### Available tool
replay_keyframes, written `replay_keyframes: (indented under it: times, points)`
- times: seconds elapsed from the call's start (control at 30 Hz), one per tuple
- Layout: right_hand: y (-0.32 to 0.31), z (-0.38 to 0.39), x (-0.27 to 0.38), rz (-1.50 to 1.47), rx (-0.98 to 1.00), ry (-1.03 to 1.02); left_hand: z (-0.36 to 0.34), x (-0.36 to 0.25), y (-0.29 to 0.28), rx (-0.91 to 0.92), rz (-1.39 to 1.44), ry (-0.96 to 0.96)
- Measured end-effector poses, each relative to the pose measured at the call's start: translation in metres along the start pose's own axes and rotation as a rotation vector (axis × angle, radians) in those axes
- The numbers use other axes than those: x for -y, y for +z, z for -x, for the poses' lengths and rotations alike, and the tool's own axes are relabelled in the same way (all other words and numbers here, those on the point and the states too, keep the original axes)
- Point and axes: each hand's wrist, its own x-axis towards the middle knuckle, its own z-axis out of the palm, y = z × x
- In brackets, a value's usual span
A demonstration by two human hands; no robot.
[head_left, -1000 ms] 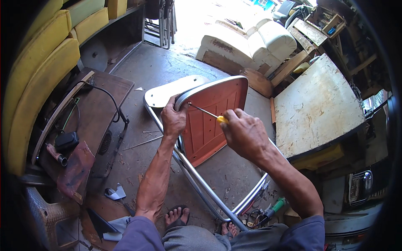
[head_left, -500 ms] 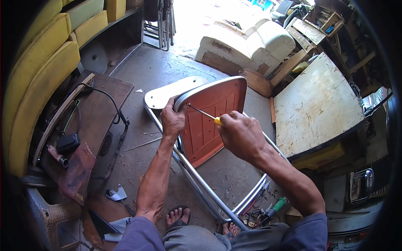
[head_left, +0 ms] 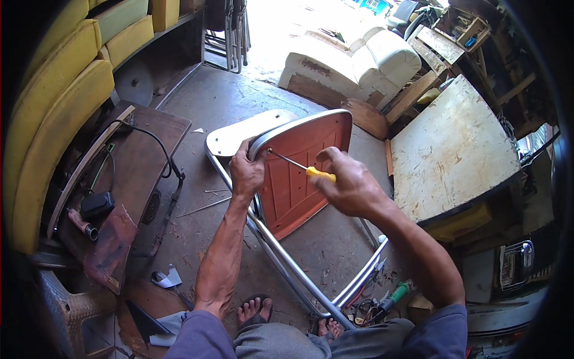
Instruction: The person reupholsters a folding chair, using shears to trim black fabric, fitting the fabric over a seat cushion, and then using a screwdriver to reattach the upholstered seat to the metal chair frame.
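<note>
An overturned chair point(head_left: 299, 179) lies tilted on the concrete floor point(head_left: 227, 102) just in front of the person's sandalled feet. Its seat underside is ribbed orange plastic, rounded at the corners and rimmed by a bright metal band; a pale backrest panel point(head_left: 239, 136) shows behind it, and smooth chrome tubing point(head_left: 287, 269) runs from the seat down toward the feet, bending into a loop.

The floor is grey, dusty and littered with scraps and shavings. To the left sits a dark brown wooden board point(head_left: 140, 161) carrying a black cable and small tools, and beyond it a row of yellow cushions point(head_left: 54, 113) curves along the wall. To the right stands a bench point(head_left: 448, 149) with a scuffed, pale plywood top, and at the far end a worn white sofa point(head_left: 359, 57) sits in strong daylight. A green-handled power tool point(head_left: 391, 296) lies by the tubing near the feet.

The left hand point(head_left: 247, 173) is closed around the metal rim at the seat's upper left edge, fingers curled over it. The right hand point(head_left: 350, 182) is wrapped around the yellow handle of a screwdriver point(head_left: 293, 164) — its thin shaft slants up and left, the tip meeting the orange underside close beside the left hand.
</note>
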Motion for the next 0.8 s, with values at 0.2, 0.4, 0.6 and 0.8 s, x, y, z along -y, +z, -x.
replay_keyframes:
  times: [0.2, 0.4, 0.6, 0.8]
  points:
    - [0.019, 0.015, -0.011, 0.294, -0.082, -0.205, 0.000, -0.004, 0.006, 0.005, 0.012, 0.000]
    - [0.016, 0.011, -0.003, 0.258, -0.155, -0.201, 0.000, 0.000, 0.004, -0.003, 0.004, 0.045]
    - [0.006, 0.003, -0.002, 0.095, -0.030, -0.064, -0.002, 0.003, 0.004, -0.009, 0.013, 0.083]
    - [0.008, 0.016, -0.010, 0.615, -0.180, -0.502, -0.001, 0.008, 0.006, -0.020, 0.055, 0.049]
